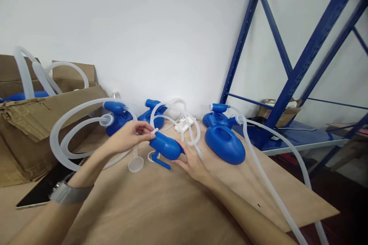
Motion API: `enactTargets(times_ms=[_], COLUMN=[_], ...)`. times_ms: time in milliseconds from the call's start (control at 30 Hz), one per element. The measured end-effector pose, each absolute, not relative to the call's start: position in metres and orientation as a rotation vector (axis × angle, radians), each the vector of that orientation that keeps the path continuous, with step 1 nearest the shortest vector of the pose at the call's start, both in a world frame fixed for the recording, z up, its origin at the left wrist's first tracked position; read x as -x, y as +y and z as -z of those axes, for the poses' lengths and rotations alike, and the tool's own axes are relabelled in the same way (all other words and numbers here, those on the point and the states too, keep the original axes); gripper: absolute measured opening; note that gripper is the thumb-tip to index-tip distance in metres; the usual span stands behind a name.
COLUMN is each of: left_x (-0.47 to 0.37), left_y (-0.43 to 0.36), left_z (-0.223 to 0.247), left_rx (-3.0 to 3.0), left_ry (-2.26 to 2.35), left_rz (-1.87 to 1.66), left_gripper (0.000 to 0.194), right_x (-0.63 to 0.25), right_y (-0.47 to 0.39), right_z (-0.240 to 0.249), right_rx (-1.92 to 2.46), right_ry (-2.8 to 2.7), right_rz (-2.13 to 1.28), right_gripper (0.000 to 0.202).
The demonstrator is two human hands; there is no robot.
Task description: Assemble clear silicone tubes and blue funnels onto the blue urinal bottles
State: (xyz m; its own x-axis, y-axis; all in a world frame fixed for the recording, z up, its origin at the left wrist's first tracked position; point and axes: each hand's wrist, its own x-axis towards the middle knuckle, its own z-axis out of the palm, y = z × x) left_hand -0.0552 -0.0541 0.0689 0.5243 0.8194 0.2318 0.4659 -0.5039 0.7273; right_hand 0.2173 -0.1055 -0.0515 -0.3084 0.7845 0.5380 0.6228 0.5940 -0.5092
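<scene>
In front of me a blue plastic urinal cup (166,147) with a thin handle hangs tilted above the table, held between both hands. My left hand (135,134) pinches a small white piece (155,131) at the cup's left end; whether it is part of the tube behind is unclear. My right hand (192,160) grips the cup's rounded right end between thumb and fingers. Just behind stands a blue urinal bottle (148,116) beside a coiled clear tube (198,128). A round translucent cap (136,164) lies left of the cup, below my left hand.
Blue bottles with long tubes stand left (116,122) and right (225,144); the right tube (267,180) runs over the table's edge. A cardboard box (54,122) with more tubes sits left, near a dark flat tablet (47,185). Blue metal shelving (301,65) rises right.
</scene>
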Motion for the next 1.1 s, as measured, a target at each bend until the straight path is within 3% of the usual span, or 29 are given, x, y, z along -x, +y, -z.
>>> enactTargets(times_ms=[167,333,533,767,900,1100], left_x=[0.045,0.051,0.046,0.035,0.034,0.035], left_y=[-0.078,-0.074,-0.073,-0.081,-0.084,-0.086], left_z=[-0.023,0.018,0.047,0.053,0.054,0.059], left_rx=[-1.888,-1.712,-1.625,-1.665,-1.758,-1.817], left_ry=[1.022,1.079,1.093,0.996,0.998,0.944], left_rz=[-0.975,-0.985,-0.988,-0.995,-0.976,-1.222], left_gripper=[0.043,0.045,0.048,0.037,0.034,0.035], right_x=[-0.230,-0.219,-0.208,-0.200,-0.199,-0.197], right_y=[-0.099,-0.099,-0.098,-0.104,-0.107,-0.113], right_z=[0.068,0.080,0.088,0.078,0.077,0.065], right_rx=[1.039,0.972,0.907,0.883,0.959,0.913], right_ry=[-2.070,-1.905,-1.474,-1.171,-1.139,-1.137], right_rz=[-0.313,-0.633,-1.161,-1.175,-1.205,-1.257], right_gripper=[0.067,0.059,0.108,0.112,0.094,0.096])
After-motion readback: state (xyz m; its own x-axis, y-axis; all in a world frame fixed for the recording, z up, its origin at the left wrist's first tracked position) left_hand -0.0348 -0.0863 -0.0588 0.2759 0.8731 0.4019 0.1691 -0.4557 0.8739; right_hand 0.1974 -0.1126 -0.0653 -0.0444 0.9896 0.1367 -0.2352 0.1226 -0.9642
